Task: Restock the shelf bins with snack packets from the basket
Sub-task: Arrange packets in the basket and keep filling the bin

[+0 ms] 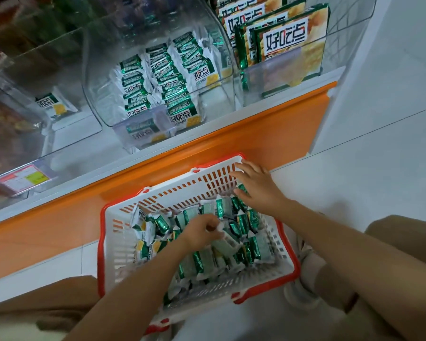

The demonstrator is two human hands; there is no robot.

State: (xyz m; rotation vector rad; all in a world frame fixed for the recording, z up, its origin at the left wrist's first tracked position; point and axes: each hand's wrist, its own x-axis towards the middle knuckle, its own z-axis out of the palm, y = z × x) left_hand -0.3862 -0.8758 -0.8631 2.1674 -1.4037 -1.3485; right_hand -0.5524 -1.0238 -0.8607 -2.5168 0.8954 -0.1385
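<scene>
A white basket with a red rim (113, 252) stands on the floor under the shelf, filled with several small green-and-white snack packets (202, 262). My left hand (202, 232) is down among them, fingers curled, pinching the white end of one packet. My right hand (256, 185) rests at the basket's far right corner, fingers spread over a packet there against the wall. Above, the middle clear shelf bin (103, 77) holds two rows of the same packets standing on edge.
The left clear bin (17, 70) holds a single packet (53, 107). The right bin (253, 80) holds larger green biscuit packs. An orange shelf front (207, 153) runs above the basket. A price label (22, 179) hangs at left. My knees flank the basket on the white floor.
</scene>
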